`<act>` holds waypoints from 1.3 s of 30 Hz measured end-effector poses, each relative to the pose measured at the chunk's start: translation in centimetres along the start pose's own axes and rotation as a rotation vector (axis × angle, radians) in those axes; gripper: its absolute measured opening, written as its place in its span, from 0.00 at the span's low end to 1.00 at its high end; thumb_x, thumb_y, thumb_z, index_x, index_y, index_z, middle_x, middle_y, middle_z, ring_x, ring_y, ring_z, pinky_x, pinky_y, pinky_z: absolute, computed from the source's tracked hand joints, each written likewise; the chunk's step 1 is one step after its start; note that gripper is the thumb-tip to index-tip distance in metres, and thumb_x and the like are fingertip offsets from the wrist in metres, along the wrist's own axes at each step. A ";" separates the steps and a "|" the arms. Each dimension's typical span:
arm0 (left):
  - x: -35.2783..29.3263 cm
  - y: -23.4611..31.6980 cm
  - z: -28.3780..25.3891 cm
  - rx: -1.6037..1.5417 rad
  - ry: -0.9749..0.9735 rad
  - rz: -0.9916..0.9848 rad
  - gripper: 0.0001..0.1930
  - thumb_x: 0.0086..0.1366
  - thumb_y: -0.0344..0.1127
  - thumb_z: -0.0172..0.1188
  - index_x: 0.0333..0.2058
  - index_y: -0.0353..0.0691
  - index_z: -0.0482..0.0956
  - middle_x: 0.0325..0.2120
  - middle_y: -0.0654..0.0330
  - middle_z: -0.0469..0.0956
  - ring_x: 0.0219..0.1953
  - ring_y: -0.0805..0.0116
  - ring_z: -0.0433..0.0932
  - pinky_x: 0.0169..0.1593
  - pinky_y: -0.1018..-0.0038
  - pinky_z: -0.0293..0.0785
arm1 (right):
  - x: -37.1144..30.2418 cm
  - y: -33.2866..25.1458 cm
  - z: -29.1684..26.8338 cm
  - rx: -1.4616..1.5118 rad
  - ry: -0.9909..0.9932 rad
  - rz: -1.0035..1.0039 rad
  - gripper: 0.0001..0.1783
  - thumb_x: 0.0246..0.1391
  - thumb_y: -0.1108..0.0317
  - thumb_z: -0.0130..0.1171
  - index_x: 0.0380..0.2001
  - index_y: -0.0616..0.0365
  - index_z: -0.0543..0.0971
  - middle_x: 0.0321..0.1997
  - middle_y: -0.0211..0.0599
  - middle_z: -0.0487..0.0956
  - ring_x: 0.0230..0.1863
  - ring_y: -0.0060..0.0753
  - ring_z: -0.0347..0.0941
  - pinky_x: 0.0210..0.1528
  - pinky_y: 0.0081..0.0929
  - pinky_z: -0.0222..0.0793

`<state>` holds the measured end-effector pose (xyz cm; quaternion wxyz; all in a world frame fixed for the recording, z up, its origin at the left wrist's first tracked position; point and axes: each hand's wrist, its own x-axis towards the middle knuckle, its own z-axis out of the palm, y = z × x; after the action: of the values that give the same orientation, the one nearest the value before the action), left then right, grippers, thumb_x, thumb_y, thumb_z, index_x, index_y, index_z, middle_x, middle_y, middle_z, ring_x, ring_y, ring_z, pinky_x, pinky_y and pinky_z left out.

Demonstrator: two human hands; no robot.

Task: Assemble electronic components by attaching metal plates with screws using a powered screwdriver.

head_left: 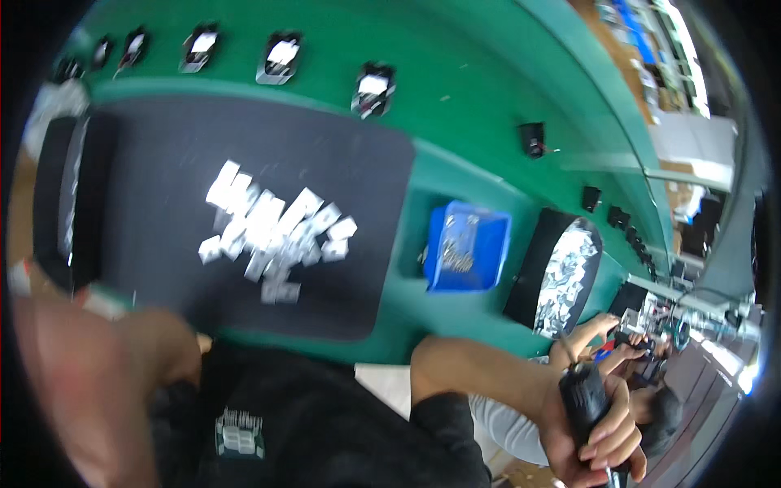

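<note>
Shirt (325, 419): black, with a chest print (240, 440) of pale blocks edged in green beneath small pale lettering. Right sleeve (446, 416): black, short, plain. Right hand (616, 440): ungloved.

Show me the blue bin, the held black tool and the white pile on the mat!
Blue bin (492, 248): head view, on its inside.
Black tool (582, 397): head view, on its body.
White pile (264, 224): head view, on its middle.

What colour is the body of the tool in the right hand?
The tool in the right hand has a black body, seen in the head view.
</note>
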<state>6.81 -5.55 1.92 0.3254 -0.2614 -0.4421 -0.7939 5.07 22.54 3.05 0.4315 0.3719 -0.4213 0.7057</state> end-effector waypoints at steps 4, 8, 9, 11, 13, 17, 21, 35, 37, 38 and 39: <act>4.1 3.9 -2.5 0.206 -0.065 0.098 0.16 0.64 0.21 0.47 0.49 0.38 0.75 0.51 0.61 0.73 0.53 0.73 0.70 0.48 0.78 0.73 | 1.6 -1.1 0.5 0.023 -0.083 0.052 0.26 0.52 0.69 0.53 0.56 0.42 0.72 0.25 0.20 0.70 0.20 0.19 0.64 0.27 0.21 0.65; 5.2 9.6 -3.2 0.431 -0.109 0.180 0.15 0.64 0.22 0.47 0.48 0.38 0.75 0.49 0.61 0.73 0.52 0.72 0.70 0.48 0.78 0.72 | 1.4 -1.0 0.2 -0.021 -0.096 -0.008 0.26 0.53 0.68 0.49 0.57 0.41 0.69 0.25 0.23 0.68 0.19 0.20 0.62 0.25 0.21 0.63; 5.1 10.8 -2.5 0.484 -0.104 0.192 0.15 0.64 0.22 0.48 0.48 0.38 0.75 0.49 0.61 0.73 0.52 0.72 0.70 0.48 0.78 0.72 | 1.7 -1.4 0.0 -0.010 -0.092 -0.005 0.25 0.53 0.68 0.49 0.57 0.41 0.69 0.25 0.24 0.68 0.19 0.20 0.62 0.23 0.21 0.62; 6.8 11.4 -2.7 0.513 -0.131 0.270 0.15 0.64 0.23 0.48 0.48 0.39 0.75 0.48 0.62 0.73 0.52 0.72 0.70 0.48 0.78 0.72 | 2.3 -1.0 -0.1 0.002 -0.077 -0.038 0.25 0.53 0.67 0.49 0.57 0.43 0.69 0.26 0.26 0.68 0.18 0.21 0.62 0.20 0.20 0.60; 7.3 11.1 -3.0 0.505 -0.145 0.341 0.14 0.64 0.23 0.48 0.47 0.39 0.75 0.48 0.62 0.73 0.51 0.72 0.70 0.47 0.78 0.72 | 2.0 -1.4 -1.3 0.012 -0.124 -0.015 0.27 0.52 0.68 0.50 0.58 0.45 0.68 0.27 0.26 0.68 0.17 0.22 0.62 0.21 0.21 0.60; 7.7 10.3 -3.6 0.439 -0.148 0.377 0.13 0.64 0.24 0.48 0.46 0.39 0.75 0.46 0.62 0.73 0.51 0.72 0.70 0.47 0.77 0.72 | 1.5 -1.6 -1.1 0.048 -0.131 0.022 0.28 0.53 0.68 0.49 0.60 0.45 0.69 0.27 0.28 0.68 0.20 0.26 0.63 0.27 0.26 0.62; 8.1 10.1 -3.8 0.387 -0.135 0.336 0.12 0.64 0.26 0.49 0.45 0.40 0.75 0.45 0.62 0.73 0.50 0.72 0.70 0.46 0.77 0.71 | 1.4 -1.7 -0.6 -0.033 -0.130 0.002 0.28 0.54 0.68 0.48 0.61 0.46 0.68 0.27 0.28 0.67 0.21 0.26 0.63 0.27 0.26 0.61; 6.7 7.7 -3.5 0.237 0.004 0.219 0.10 0.64 0.30 0.50 0.42 0.42 0.75 0.40 0.63 0.73 0.47 0.71 0.70 0.45 0.76 0.70 | 1.9 -1.2 0.0 0.018 -0.100 0.009 0.27 0.53 0.68 0.49 0.58 0.40 0.71 0.27 0.25 0.70 0.23 0.23 0.64 0.27 0.23 0.62; 6.6 7.9 -3.4 0.249 0.002 0.214 0.09 0.64 0.30 0.51 0.42 0.42 0.75 0.40 0.64 0.74 0.47 0.71 0.70 0.45 0.76 0.70 | 1.8 -1.1 -0.2 0.031 -0.094 0.009 0.26 0.54 0.69 0.49 0.58 0.40 0.71 0.27 0.26 0.71 0.23 0.23 0.64 0.28 0.23 0.63; 6.5 8.0 -3.3 0.261 0.000 0.213 0.09 0.64 0.31 0.51 0.42 0.42 0.75 0.39 0.64 0.74 0.47 0.71 0.70 0.45 0.75 0.70 | 1.6 -0.9 -0.3 0.039 -0.080 -0.003 0.26 0.54 0.69 0.49 0.58 0.40 0.71 0.27 0.26 0.71 0.23 0.24 0.64 0.28 0.23 0.63; 6.5 8.2 -3.4 0.265 0.001 0.209 0.09 0.64 0.31 0.51 0.41 0.42 0.75 0.39 0.64 0.74 0.47 0.71 0.70 0.45 0.75 0.70 | 1.6 -1.2 -0.3 0.002 -0.080 -0.016 0.26 0.55 0.68 0.49 0.58 0.40 0.70 0.27 0.26 0.72 0.22 0.23 0.64 0.28 0.23 0.64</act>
<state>8.25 -13.61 9.23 0.4382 -0.2602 -0.5132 -0.6906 5.61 23.58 4.74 0.4196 0.4038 -0.4346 0.6870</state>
